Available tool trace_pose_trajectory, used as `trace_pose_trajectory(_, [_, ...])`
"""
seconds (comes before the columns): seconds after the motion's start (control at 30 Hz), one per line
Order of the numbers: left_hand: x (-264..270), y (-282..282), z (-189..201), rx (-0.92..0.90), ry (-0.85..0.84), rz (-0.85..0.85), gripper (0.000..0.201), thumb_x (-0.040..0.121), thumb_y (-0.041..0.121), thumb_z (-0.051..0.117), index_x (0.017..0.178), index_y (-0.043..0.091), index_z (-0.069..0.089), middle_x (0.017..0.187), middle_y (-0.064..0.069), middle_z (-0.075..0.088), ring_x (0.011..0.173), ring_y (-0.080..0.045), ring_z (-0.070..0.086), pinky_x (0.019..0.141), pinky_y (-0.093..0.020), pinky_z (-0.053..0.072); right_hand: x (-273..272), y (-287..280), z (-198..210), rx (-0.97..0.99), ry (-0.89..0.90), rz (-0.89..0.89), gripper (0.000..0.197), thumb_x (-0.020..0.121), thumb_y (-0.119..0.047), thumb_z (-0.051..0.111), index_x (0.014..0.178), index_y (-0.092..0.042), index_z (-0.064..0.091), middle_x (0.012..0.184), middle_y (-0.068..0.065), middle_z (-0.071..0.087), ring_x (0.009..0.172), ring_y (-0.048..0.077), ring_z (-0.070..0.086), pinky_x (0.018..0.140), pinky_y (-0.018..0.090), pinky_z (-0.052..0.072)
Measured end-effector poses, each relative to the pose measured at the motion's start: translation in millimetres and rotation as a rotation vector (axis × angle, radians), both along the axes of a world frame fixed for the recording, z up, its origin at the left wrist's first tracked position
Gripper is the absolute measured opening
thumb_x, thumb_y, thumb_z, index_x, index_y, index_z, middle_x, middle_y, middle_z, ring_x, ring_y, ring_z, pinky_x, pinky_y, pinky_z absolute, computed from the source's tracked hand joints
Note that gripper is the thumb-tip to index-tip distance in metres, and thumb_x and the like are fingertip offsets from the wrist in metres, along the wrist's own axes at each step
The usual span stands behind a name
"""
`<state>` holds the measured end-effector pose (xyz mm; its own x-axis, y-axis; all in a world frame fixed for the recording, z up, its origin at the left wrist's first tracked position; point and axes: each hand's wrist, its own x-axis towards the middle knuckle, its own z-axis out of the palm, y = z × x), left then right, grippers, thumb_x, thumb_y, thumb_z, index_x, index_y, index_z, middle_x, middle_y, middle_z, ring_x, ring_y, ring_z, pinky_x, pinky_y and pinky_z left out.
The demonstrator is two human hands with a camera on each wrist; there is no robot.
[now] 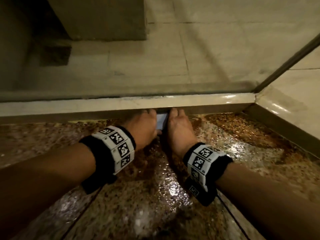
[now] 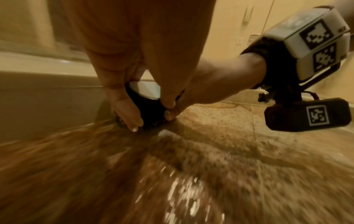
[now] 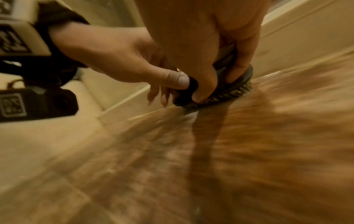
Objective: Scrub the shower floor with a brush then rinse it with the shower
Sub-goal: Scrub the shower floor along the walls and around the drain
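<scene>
We have the brush point(image 1: 162, 120) on the shower floor point(image 1: 173, 196), right against the curb point(image 1: 121, 103) ahead of us. Our left hand point(image 1: 143, 126) sits on its left side and our right hand point(image 1: 180, 126) on its right, the brush between them. Beyond the curb lies the outer floor point(image 1: 216, 40); a wall point(image 1: 290, 99) runs along our right.

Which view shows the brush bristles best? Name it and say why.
The right wrist view: the brush bristles show side-on, pressed to the shower floor under the right hand. The left wrist view shows mostly its dark body and pale top, few bristles. The head view shows only the pale top between the left hand and the right.
</scene>
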<state>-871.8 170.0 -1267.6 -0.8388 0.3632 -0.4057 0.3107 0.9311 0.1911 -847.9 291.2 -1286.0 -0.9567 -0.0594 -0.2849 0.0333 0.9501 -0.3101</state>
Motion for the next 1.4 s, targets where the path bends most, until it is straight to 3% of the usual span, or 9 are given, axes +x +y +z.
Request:
trace_pose_trajectory(0.17, [2,-73,4,-0.076,-0.037,0.104,0.043,0.093,0.026,0.053,0.128,0.002,0.042,0.128,-0.017,0.052,0.115,-0.03,0.052,0.09,-0.032,0.04,-8,-66,-1,-0.14,-0.044,0.103,0.044,0.094,-0.011,0.052,0.134,-0.004,0.035,0.133,0.016,0.038,0.124,0.034,0.042,0.104,0.044,0.04])
trace_pose_trajectory(0.23, [3,-93,8,-0.09,-0.055,0.13,0.046,0.092,0.03,0.054,0.128,0.002,0.043,0.127,-0.017,0.053,0.114,-0.031,0.051,0.086,-0.03,0.039,-12,-82,0,-0.113,-0.05,0.171,0.046,0.096,-0.013,0.05,0.137,-0.001,0.034,0.136,0.017,0.037,0.126,0.033,0.041,0.104,0.038,0.036])
trace_pose_trajectory(0.4, [0,-91,18,-0.056,-0.158,0.036,0.032,0.09,0.038,0.058,0.105,0.01,0.056,0.109,-0.011,0.061,0.094,-0.024,0.057,0.077,-0.028,0.042,-8,-73,25,0.018,-0.084,0.337,0.043,0.097,-0.021,0.052,0.133,0.0,0.041,0.129,0.014,0.047,0.116,0.03,0.051,0.094,0.032,0.043])
trace_pose_trajectory(0.53, [22,-74,16,-0.121,-0.305,-0.124,0.023,0.089,0.041,0.06,0.085,0.019,0.052,0.085,0.001,0.058,0.072,-0.013,0.052,0.072,-0.027,0.046,30,-53,33,0.074,-0.208,0.444,0.042,0.095,-0.03,0.057,0.127,-0.005,0.049,0.114,0.008,0.056,0.096,0.02,0.057,0.083,0.028,0.051])
trace_pose_trajectory(0.7, [14,-76,24,-0.024,-0.18,-0.058,0.052,0.083,0.053,0.061,0.115,0.013,0.05,0.111,-0.004,0.058,0.099,-0.023,0.056,0.078,-0.029,0.044,13,-46,39,0.074,-0.066,0.337,0.051,0.086,-0.037,0.068,0.123,-0.01,0.046,0.12,0.011,0.054,0.104,0.03,0.059,0.084,0.037,0.05])
trace_pose_trajectory(0.87, [5,-102,17,-0.003,0.061,0.082,0.052,0.086,0.04,0.063,0.119,0.006,0.042,0.12,-0.016,0.053,0.108,-0.031,0.053,0.084,-0.035,0.042,-5,-71,29,0.074,0.047,0.355,0.053,0.089,-0.029,0.062,0.131,-0.007,0.038,0.121,0.016,0.05,0.103,0.036,0.059,0.077,0.037,0.045])
trace_pose_trajectory(1.1, [3,-118,10,0.015,0.034,0.073,0.047,0.089,0.032,0.061,0.125,0.008,0.044,0.123,-0.013,0.044,0.112,-0.03,0.047,0.087,-0.034,0.038,-13,-94,12,0.114,0.008,0.376,0.06,0.093,-0.04,0.057,0.138,-0.007,0.035,0.131,0.018,0.046,0.116,0.035,0.05,0.089,0.038,0.043])
trace_pose_trajectory(1.23, [8,-113,16,-0.081,-0.102,-0.115,0.046,0.086,0.046,0.061,0.117,0.012,0.056,0.115,-0.009,0.056,0.101,-0.024,0.055,0.085,-0.031,0.044,9,-82,24,0.244,0.02,0.558,0.058,0.095,-0.044,0.049,0.136,-0.005,0.039,0.129,0.015,0.051,0.114,0.031,0.05,0.094,0.04,0.041])
trace_pose_trajectory(1.4, [26,-108,8,-0.042,-0.17,-0.125,0.052,0.08,0.055,0.064,0.115,0.018,0.052,0.113,-0.004,0.054,0.098,-0.02,0.052,0.087,-0.034,0.047,22,-66,30,0.086,-0.085,0.569,0.052,0.089,-0.042,0.061,0.129,-0.013,0.047,0.119,0.006,0.051,0.106,0.026,0.053,0.088,0.035,0.049])
